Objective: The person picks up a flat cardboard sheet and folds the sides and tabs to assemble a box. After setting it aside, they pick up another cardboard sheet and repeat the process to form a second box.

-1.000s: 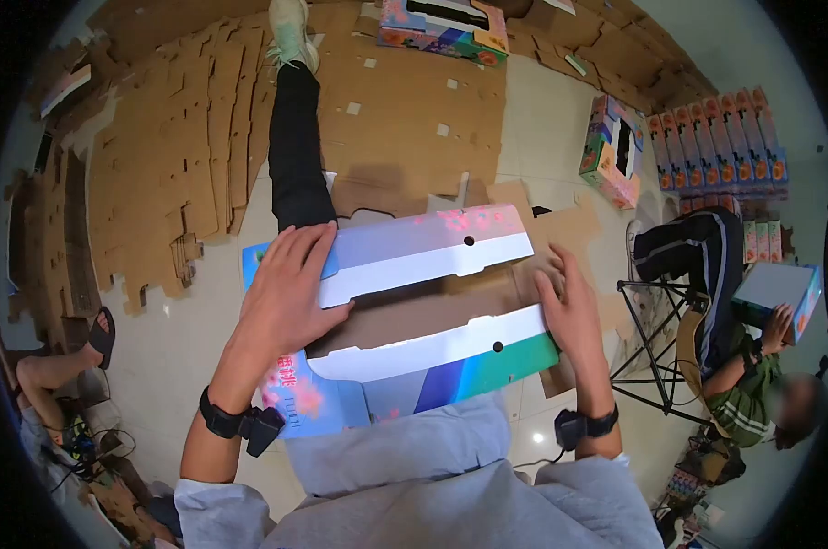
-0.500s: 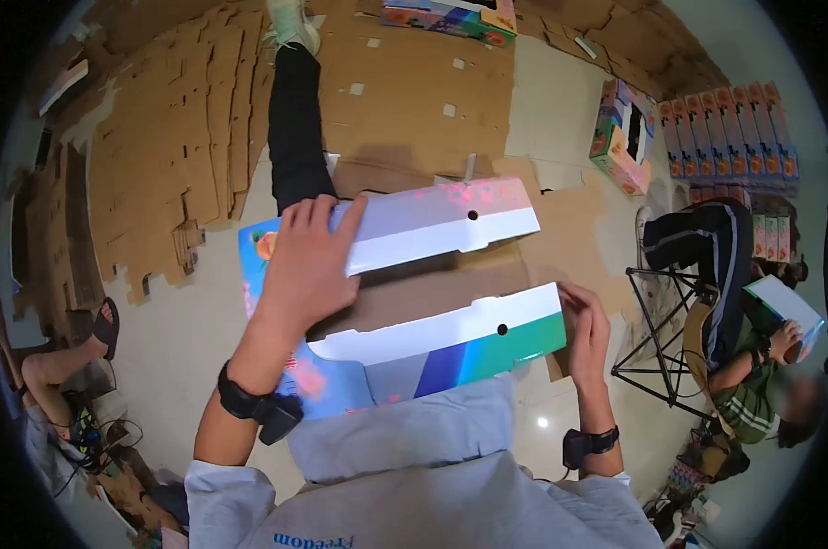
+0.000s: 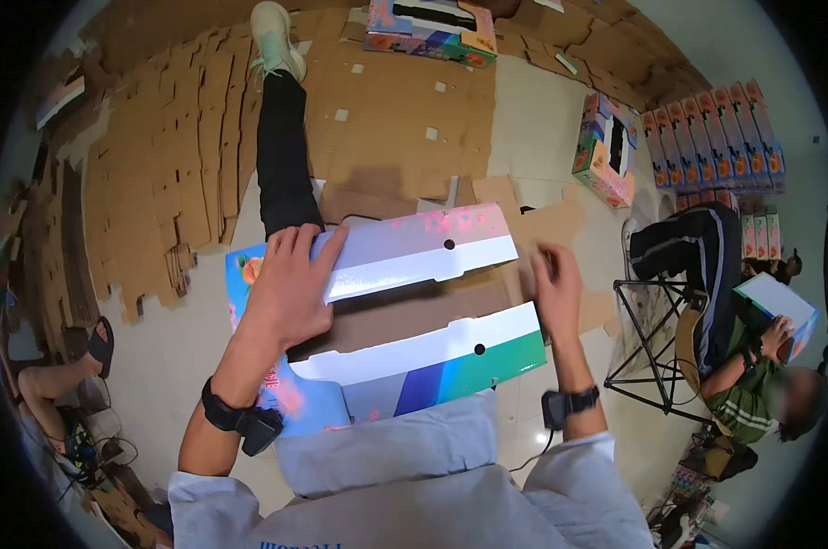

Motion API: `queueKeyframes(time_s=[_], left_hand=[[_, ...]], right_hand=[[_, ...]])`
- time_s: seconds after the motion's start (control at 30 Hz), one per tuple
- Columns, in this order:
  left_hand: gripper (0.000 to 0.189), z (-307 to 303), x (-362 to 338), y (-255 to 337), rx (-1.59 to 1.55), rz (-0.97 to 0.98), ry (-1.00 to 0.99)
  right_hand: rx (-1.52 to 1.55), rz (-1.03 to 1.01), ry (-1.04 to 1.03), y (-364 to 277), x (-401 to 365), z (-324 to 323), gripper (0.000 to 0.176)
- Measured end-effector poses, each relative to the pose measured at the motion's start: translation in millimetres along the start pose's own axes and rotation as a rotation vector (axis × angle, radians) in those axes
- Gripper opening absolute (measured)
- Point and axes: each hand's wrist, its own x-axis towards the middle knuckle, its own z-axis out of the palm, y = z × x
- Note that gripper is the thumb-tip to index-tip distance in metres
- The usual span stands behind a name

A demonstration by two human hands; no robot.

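A printed cardboard carton (image 3: 446,377), blue, purple and green with pink blossoms and white edges, lies across my lap. Its top has a long gap showing the brown inside, and its right end looks open. My left hand (image 3: 290,293) grips the left part of the carton, with fingers over the far panel and thumb by the gap. At the right end is my right hand (image 3: 558,293), fingers curled in beside the brown cardboard edge. Whether those fingertips pinch a flap is hidden.
Flattened cardboard sheets (image 3: 171,165) cover the floor ahead and left. Two similar cartons stand at the far side (image 3: 432,32) and right (image 3: 606,151). Stacked printed boxes (image 3: 714,137) line the right wall. A seated person (image 3: 748,403) at right holds a carton; another person's leg (image 3: 57,384) shows left.
My right hand has shifted up along the carton's right end, its fingers now curled near the gap. My left hand keeps its grip. The view has tilted slightly, showing more of the far carton.
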Motion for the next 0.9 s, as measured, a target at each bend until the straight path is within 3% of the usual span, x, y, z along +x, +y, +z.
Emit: queueKeyframes(time_s=[0.07,0.17,0.2,0.3,0.43,0.53,0.67,0.73,0.9], left_hand=[[0.099,1,4,-3,0.005,0.007,0.015],[0.098,8,-2,-4,-0.024,-0.024,0.042],[0.098,7,-2,-4,-0.046,-0.049,0.049],[0.096,6,-3,-5,-0.063,-0.092,0.064],[0.097,7,-2,-5,-0.057,-0.086,0.068],[0.097,7,-2,-5,-0.066,-0.088,0.060],[0.097,8,-1,-4,-0.064,-0.091,0.061],[0.098,6,-2,-3,-0.065,-0.093,0.069],[0.098,6,-6,-5,-0.068,-0.109,0.076]], right_hand=[[-0.128,-0.201,0.028,3,37,18,0.037],[0.095,-0.084,-0.154,10,80,28,0.044],[0.183,0.064,-0.180,4,89,28,0.050],[0.323,0.061,-0.162,1,91,36,0.052],[0.244,-0.047,-0.131,8,83,47,0.054],[0.590,0.105,-0.088,24,87,43,0.051],[0.293,0.093,-0.188,29,79,32,0.046],[0.290,0.057,-0.064,2,76,36,0.045],[0.345,-0.031,-0.102,15,92,42,0.048]])
